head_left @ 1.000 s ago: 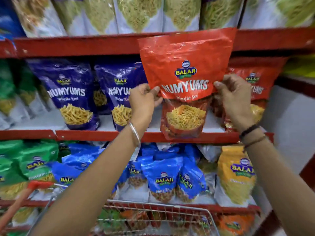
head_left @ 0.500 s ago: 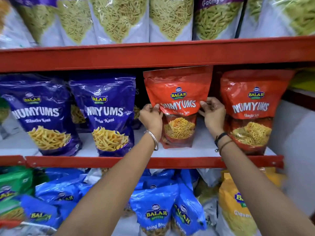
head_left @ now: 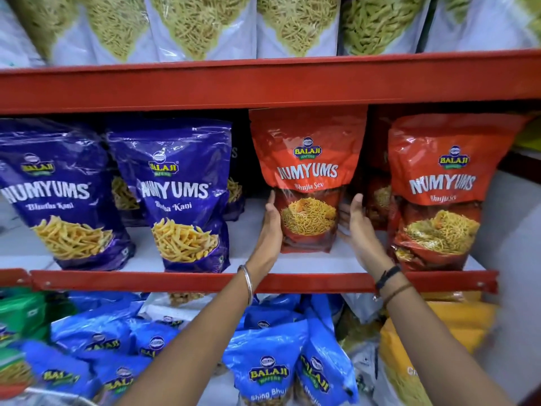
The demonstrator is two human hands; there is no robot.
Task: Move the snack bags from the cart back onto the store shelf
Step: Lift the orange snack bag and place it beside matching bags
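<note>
The shiny red plastic snack bag [head_left: 307, 177] stands upright on the white shelf [head_left: 307, 263], set back from its red front edge. The left hand [head_left: 270, 224] and right hand [head_left: 355, 222] are flat and open, one against each side. I think they are steadying it; letting go gently comes next.

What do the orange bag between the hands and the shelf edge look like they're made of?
Orange bag: likely glossy plastic film, judging by the sharp glare, the creases and a clear window showing the snack. Shelf edge: apparently red-painted metal, with a smooth, hard lip and a small fastener.
</note>
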